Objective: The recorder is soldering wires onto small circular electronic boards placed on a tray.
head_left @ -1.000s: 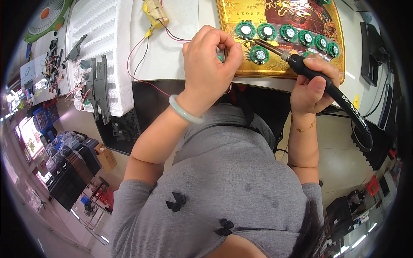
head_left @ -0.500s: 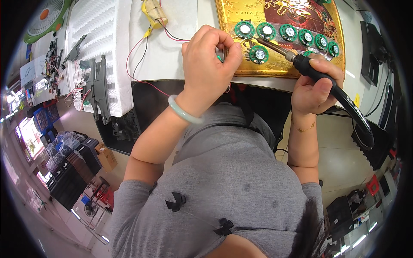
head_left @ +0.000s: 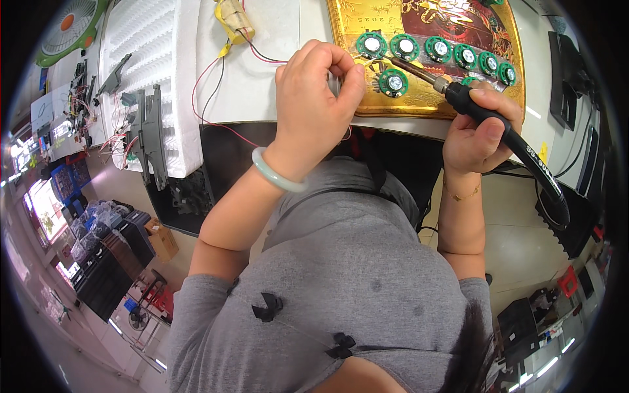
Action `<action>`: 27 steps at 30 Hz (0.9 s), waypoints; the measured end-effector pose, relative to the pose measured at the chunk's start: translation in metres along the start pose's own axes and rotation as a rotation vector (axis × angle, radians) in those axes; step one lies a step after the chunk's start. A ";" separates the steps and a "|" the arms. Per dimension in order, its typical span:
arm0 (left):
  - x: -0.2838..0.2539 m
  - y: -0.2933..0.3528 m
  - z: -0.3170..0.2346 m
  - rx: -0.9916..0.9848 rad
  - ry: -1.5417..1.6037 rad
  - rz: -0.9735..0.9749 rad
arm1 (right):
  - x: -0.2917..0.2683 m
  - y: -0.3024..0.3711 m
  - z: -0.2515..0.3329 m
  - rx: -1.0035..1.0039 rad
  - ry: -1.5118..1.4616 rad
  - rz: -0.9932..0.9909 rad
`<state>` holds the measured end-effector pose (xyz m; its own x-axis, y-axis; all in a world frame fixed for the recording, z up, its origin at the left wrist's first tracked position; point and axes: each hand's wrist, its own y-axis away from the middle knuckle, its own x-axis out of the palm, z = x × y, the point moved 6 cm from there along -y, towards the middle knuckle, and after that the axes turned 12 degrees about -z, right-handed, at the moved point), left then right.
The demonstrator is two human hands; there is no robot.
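My right hand (head_left: 483, 128) wraps round a black soldering iron (head_left: 472, 108). Its metal tip points left, among small round green-rimmed speakers (head_left: 371, 46) on a gold and dark red decorated board (head_left: 426, 105). One speaker (head_left: 393, 83) sits apart, nearer to me than the row. To the left of the tip, my left hand (head_left: 319, 98) is closed in a pinch at the board's left edge; what its fingers hold is hidden. Red and black wires run from a yellow wrapped cylindrical part (head_left: 234, 21) toward and under this hand.
A white foam tray (head_left: 180, 124) with grey plastic parts (head_left: 152, 137) stands left on the white table. Beyond it are loose wired parts (head_left: 78, 95) and a green fan (head_left: 69, 29). A black bin (head_left: 177, 200) is below the tray. Dark flat devices (head_left: 565, 78) lie at the right.
My left hand has shifted very slightly left and down, and the green bit seen by its fingers is now hidden. The right hand and soldering iron have barely moved.
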<state>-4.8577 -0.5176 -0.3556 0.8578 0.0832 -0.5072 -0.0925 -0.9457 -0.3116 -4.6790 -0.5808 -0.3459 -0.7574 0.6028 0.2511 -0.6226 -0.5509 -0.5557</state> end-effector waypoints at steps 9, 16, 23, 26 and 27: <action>-0.006 0.000 0.001 -0.076 0.060 0.037 | -0.003 -0.003 0.002 -0.038 -0.005 -0.043; -0.011 0.000 -0.011 0.036 -0.100 0.059 | -0.003 -0.004 0.005 -0.064 0.016 -0.071; -0.011 -0.001 -0.015 0.229 -0.183 0.070 | -0.003 -0.003 0.002 -0.042 -0.033 -0.026; -0.007 -0.002 -0.020 0.364 -0.174 0.016 | -0.001 -0.003 0.003 -0.033 -0.074 0.007; -0.006 -0.003 -0.022 0.401 -0.258 -0.007 | 0.000 -0.002 0.003 -0.044 -0.076 0.016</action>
<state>-4.8511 -0.5223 -0.3338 0.7100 0.2122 -0.6714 -0.3192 -0.7530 -0.5755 -4.6782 -0.5817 -0.3421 -0.7811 0.5473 0.3006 -0.6023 -0.5335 -0.5938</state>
